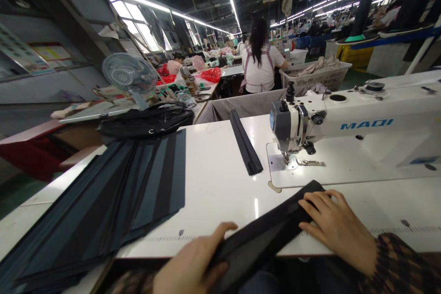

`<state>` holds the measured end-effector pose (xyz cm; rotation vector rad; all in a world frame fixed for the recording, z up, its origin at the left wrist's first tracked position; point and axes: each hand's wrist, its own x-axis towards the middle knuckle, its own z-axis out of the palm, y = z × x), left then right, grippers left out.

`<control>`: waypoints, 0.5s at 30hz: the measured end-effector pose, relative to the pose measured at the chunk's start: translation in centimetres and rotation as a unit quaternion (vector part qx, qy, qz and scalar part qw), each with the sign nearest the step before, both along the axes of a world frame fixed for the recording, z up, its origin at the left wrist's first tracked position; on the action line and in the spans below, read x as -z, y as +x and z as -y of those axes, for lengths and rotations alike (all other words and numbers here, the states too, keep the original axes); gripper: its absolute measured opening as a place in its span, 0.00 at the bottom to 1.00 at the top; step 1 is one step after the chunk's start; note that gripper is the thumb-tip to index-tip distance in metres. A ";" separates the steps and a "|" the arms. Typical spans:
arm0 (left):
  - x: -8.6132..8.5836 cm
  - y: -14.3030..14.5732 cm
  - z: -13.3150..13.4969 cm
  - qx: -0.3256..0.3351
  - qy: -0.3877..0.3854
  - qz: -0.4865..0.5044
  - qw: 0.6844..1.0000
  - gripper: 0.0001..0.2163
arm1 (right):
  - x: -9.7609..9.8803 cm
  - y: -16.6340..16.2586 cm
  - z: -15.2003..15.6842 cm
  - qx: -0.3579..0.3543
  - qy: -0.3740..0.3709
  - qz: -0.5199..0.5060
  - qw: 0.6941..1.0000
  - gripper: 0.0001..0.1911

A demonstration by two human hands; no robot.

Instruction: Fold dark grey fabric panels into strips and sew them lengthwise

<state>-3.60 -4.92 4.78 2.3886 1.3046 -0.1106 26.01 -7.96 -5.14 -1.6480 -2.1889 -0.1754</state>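
From my remote seat I see the left grip (193, 262) pinching the near end of a black strip (267, 234), while the right grip (336, 220) lays its fingers on the far end — whether they pinch it, I cannot tell. The strip slants across the front edge of the white tabletop (213, 183), before the sewing machine (347, 121). A second strip (245, 144) lies beyond — left of the needle — and dark panels (161, 183) fan out at left.

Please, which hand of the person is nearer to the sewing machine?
Right. The right hand is just in front of the sewing machine, touching one end of the dark fabric strip; the left hand holds the other end, farther away to the left.
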 end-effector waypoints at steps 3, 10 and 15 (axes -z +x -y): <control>-1.4 0.7 -5.7 0.068 0.018 -0.091 0.993 0.24 | -0.2 0.2 0.4 0.014 -0.002 0.010 1.000 0.16; 1.6 3.6 -6.2 0.132 0.186 0.009 0.974 0.15 | 1.3 0.6 0.1 0.014 0.004 0.024 1.000 0.24; 3.5 1.7 -5.4 0.079 0.142 0.051 0.985 0.12 | 1.4 0.6 0.6 -0.009 0.006 0.051 0.999 0.25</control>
